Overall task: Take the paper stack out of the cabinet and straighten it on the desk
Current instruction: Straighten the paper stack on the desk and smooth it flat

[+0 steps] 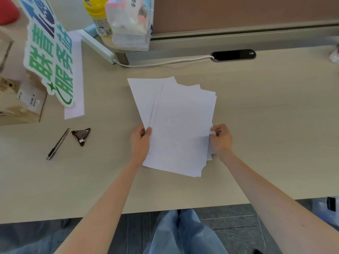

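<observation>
Now left hand (140,142), right hand (221,139) grip fanned paper stack (176,125) on desk (266,125).

Fingers of the left hand (140,142) under the paper stack (176,125); yellow bottle (98,15) cropped at top edge.

A pale wood-grain desk (266,129) fills most of the view under soft, even light, and a brown partition panel (238,11) on a grey rail (238,36) closes off its far edge. An oval black cable port (233,55) is set into the desktop just before the rail, with a white cable (165,62) running out of it. Below the near edge lies dark grey flooring (234,222), perhaps carpet tile.
</observation>
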